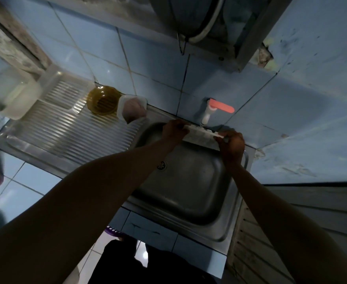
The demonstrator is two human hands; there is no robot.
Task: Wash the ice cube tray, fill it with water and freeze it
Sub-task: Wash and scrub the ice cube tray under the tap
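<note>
Gripping tray (199,133) ends, hands (174,130) (231,144) under tap (206,115).

Dull steel sink (189,181), white plastic tray (201,133), glossy tiles (148,58)

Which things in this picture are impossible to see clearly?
- Head view: water flow from tap: too dim and small to tell.
- Tray cells: blurred; ends covered by left hand and right hand.
- Sink drain: partly behind left forearm.
</note>
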